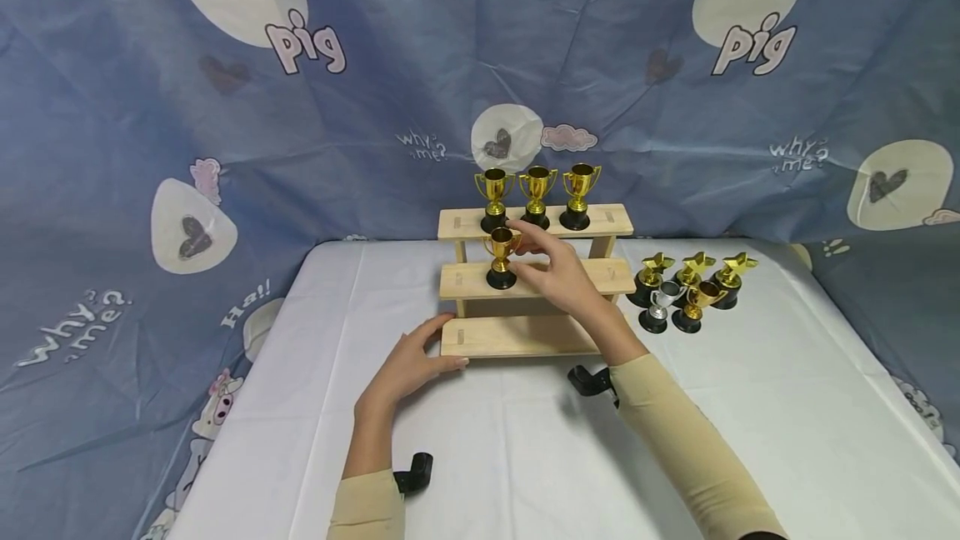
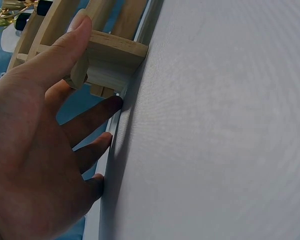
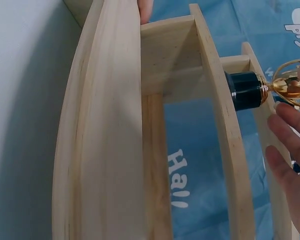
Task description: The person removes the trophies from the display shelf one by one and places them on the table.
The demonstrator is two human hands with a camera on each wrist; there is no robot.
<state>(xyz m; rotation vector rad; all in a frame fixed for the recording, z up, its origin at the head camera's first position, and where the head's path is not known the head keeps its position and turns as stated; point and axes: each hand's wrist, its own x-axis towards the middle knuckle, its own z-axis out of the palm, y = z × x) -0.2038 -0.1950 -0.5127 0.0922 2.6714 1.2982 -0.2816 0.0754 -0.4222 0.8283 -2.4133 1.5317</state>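
Observation:
A three-step wooden display stand (image 1: 525,336) stands on the white table. My left hand (image 1: 408,361) holds the left end of its bottom step, thumb at the front edge and index finger at the back; the other fingers are spread beside it in the left wrist view. My right hand (image 1: 558,273) reaches over the stand and pinches a small gold trophy cup (image 1: 501,248) by its cup and handle. The trophy's black base (image 3: 244,91) is upright at the left part of the middle step. Three gold trophy cups (image 1: 537,187) stand in a row on the top step.
Right of the stand are three gold star trophies (image 1: 695,265), with a silver trophy cup (image 1: 663,300) and a bronze-gold trophy cup (image 1: 701,300) in front. A blue printed cloth (image 1: 397,48) hangs behind and around the white-covered table (image 1: 787,407).

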